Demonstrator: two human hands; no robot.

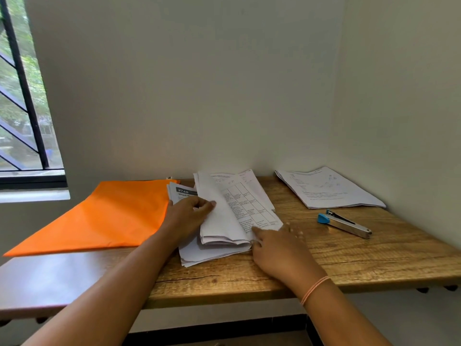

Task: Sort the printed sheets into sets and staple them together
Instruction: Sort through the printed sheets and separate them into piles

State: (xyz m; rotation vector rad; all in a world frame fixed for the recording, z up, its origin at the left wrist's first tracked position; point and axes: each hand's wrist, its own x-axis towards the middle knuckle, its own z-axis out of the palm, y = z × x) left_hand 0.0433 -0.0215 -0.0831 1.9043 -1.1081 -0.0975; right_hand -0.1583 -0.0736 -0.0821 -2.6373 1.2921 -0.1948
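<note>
On tabletop [324,258] centre, sheets [252,211] lie long-axis toward wall [199,96]; left grip [189,213] clutches turned-back ones, right grip [277,243] flat, pressing. Stapler [344,223] blue end points left.

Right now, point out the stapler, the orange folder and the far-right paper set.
stapler [347,226], head view, metal body.
orange folder [107,216], head view, middle of cover.
far-right paper set [329,190], head view, top sheet's centre.

fingers [293,230] of right hand [277,250] blurred, print on far sheets [329,189] unreadable
</note>
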